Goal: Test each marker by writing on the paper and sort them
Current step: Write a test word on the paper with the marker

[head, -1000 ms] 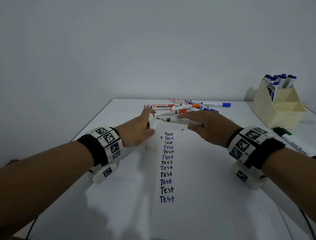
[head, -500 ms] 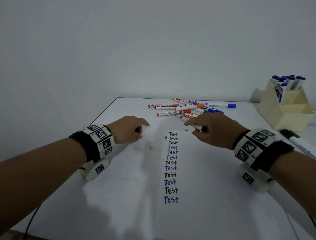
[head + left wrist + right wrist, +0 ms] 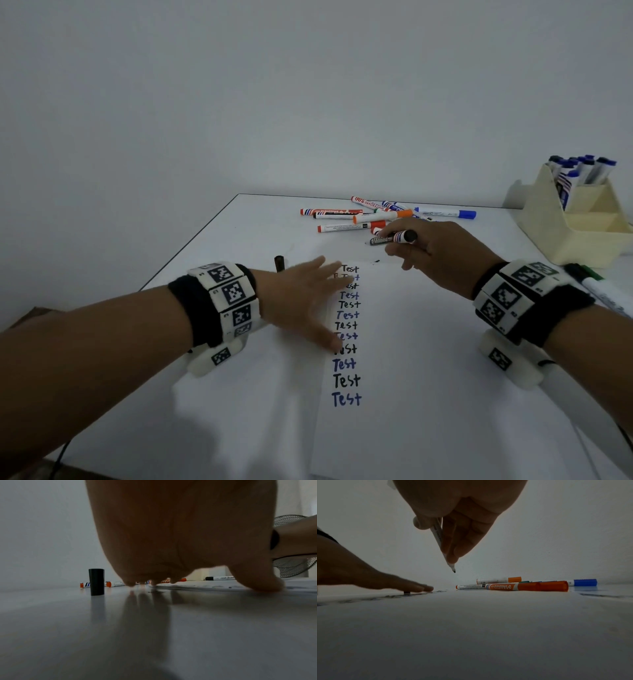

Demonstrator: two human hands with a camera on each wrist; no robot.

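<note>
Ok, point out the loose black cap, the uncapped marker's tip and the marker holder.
black cap [image 3: 96, 582], left wrist view, mid-side.
uncapped marker [image 3: 453, 571], right wrist view, dark tip.
marker holder [image 3: 541, 219], head view, outer wall.

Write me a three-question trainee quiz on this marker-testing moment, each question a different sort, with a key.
1. True or false: the black cap stands upright on the table.
2. Which hand holds the uncapped marker? A left hand B right hand
3. Fill in: the left hand lies flat on the ____.

Key: 1 true. 2 B. 3 paper.
</note>
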